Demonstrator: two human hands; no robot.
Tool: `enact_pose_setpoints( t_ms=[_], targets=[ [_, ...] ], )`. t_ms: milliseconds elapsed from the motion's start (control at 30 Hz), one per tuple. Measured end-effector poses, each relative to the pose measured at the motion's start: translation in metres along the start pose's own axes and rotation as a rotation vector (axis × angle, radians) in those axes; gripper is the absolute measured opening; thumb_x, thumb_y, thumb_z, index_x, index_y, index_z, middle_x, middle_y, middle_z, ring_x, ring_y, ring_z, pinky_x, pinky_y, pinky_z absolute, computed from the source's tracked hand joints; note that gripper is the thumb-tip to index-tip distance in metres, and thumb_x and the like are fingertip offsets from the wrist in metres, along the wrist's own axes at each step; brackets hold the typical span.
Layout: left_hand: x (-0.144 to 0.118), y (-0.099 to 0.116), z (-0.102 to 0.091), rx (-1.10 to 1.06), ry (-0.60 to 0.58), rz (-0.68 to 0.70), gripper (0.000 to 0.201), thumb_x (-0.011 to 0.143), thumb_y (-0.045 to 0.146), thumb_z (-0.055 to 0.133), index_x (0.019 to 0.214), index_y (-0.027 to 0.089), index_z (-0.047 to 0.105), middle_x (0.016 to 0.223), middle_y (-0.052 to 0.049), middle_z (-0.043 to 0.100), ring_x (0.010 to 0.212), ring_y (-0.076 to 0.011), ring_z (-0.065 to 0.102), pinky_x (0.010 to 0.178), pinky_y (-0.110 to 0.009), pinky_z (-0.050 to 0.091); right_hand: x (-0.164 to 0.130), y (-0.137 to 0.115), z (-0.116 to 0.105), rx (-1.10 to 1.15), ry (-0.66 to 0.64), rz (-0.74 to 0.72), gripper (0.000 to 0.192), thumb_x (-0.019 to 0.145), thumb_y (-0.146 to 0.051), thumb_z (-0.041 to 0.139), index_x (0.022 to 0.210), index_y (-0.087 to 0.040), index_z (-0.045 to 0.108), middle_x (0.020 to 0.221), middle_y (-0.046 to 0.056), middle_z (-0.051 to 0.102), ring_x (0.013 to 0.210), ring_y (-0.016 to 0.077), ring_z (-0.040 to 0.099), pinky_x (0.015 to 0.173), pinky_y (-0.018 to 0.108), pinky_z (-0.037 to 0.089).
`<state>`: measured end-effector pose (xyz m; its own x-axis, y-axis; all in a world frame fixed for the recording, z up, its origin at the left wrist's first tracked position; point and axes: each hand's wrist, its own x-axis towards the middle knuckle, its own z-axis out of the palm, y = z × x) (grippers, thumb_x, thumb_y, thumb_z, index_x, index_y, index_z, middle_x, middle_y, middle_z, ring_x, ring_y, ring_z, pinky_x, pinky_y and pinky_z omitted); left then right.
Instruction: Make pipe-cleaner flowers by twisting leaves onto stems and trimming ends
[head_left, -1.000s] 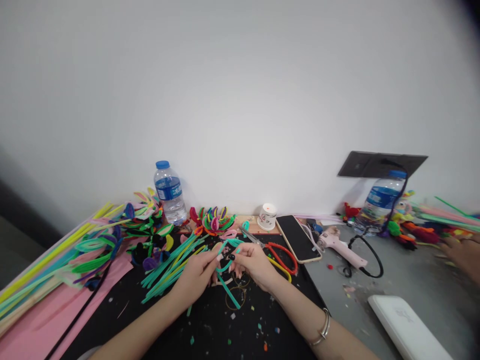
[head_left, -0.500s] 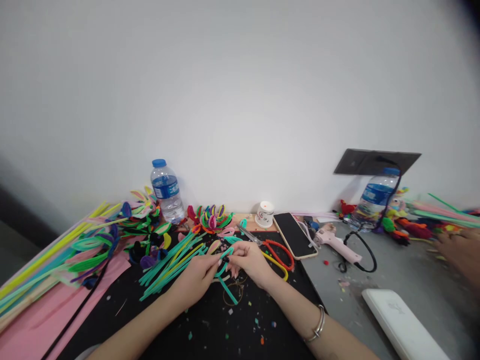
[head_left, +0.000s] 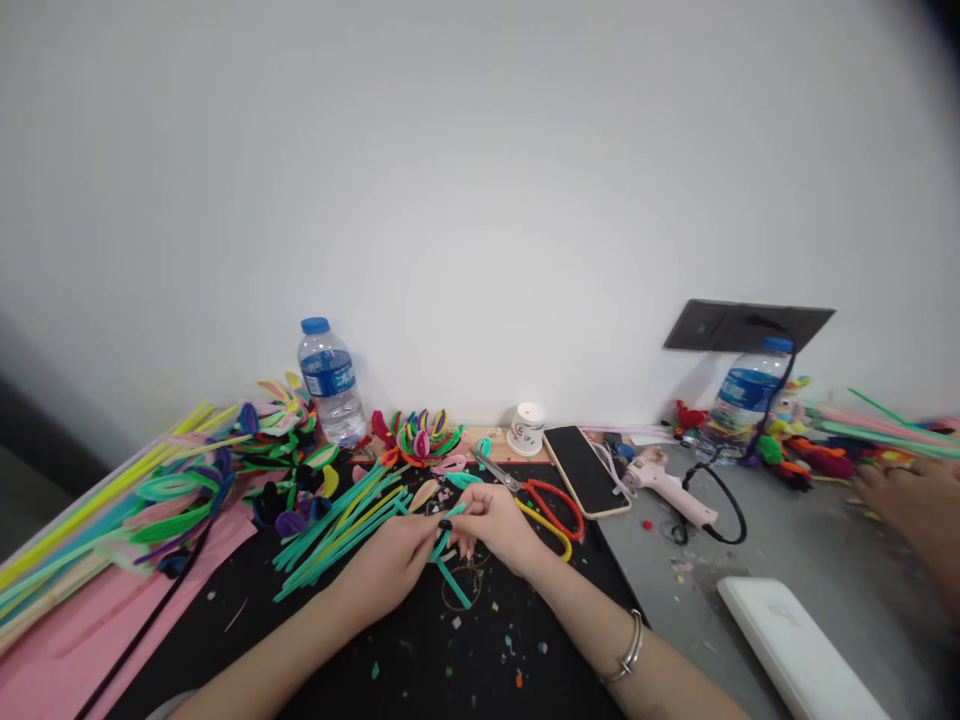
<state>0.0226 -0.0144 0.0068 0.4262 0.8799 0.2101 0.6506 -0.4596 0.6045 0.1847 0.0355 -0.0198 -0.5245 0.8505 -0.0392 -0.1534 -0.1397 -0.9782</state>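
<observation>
Both hands have drifted slightly lower and left since a second ago, and the teal loop between them has tightened. At left lies the loose bundle of teal pipe cleaners (head_left: 337, 530); the left hand (head_left: 390, 565) and right hand (head_left: 491, 525) pinch the bent teal pipe cleaner (head_left: 448, 552) over the black mat (head_left: 420, 660). Red-handled scissors (head_left: 544, 500) lie just right.

Plain white matte wall (head_left: 480, 180): evenly lit, unmarked, filling the upper two thirds of the view. Dark rectangular panel (head_left: 746, 326): mounted on the wall at right, a black cable hung from it. Grey smooth surface (head_left: 750, 570): set against the wall's foot, at right. Black mat (head_left: 420, 660): laid over the surface at centre. Pink sheet (head_left: 90, 640): spread at left. Dark strip (head_left: 30, 420): seen at far left, beyond the surface's edge.
</observation>
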Motion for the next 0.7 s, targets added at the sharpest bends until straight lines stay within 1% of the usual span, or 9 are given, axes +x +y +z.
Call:
enact_pose_setpoints(
  t_ms=[233,467,567,700],
  targets=[
    [-0.0014,-0.0002,0.0036,0.071,0.001,-0.028,0.029,0.087,0.017,0.035,0.073,0.020,0.060,0.066,-0.003,0.061,0.060,-0.0163,0.055,0.061,-0.024,0.036,-0.0018,-0.0030,0.0019,-0.069,-0.007,0.017,0.027,0.062,-0.033,0.071,0.061,-0.016,0.049,0.049,-0.002,0.064,0.032,0.0081,0.051,0.033,0.017,0.039],
    [-0.0015,-0.0027,0.0051,0.122,0.000,-0.038,0.030,0.086,0.018,0.035,0.070,0.019,0.060,0.063,-0.003,0.059,0.057,-0.0161,0.053,0.057,-0.025,0.034,-0.0021,-0.0039,0.0027,-0.085,0.005,0.012,0.029,0.063,-0.040,0.068,0.063,-0.015,0.052,0.049,-0.002,0.063,0.033,0.0088,0.052,0.034,0.019,0.041],
    [-0.0019,-0.0017,0.0043,0.118,-0.014,-0.036,0.030,0.087,0.018,0.034,0.074,0.019,0.061,0.066,-0.004,0.061,0.059,-0.0174,0.055,0.058,-0.025,0.035,-0.0019,-0.0037,0.0025,-0.054,0.007,0.030,0.030,0.064,-0.042,0.066,0.065,-0.016,0.051,0.048,-0.002,0.062,0.034,0.0104,0.054,0.035,0.020,0.042],
    [-0.0027,-0.0023,0.0036,0.104,-0.022,-0.033,0.031,0.087,0.018,0.034,0.088,0.020,0.065,0.072,-0.006,0.065,0.064,-0.0195,0.059,0.062,-0.026,0.039,-0.0023,-0.0043,0.0026,-0.037,0.013,0.049,0.031,0.066,-0.044,0.064,0.066,-0.016,0.050,0.048,-0.001,0.062,0.035,0.0114,0.056,0.036,0.020,0.042]
  ],
)
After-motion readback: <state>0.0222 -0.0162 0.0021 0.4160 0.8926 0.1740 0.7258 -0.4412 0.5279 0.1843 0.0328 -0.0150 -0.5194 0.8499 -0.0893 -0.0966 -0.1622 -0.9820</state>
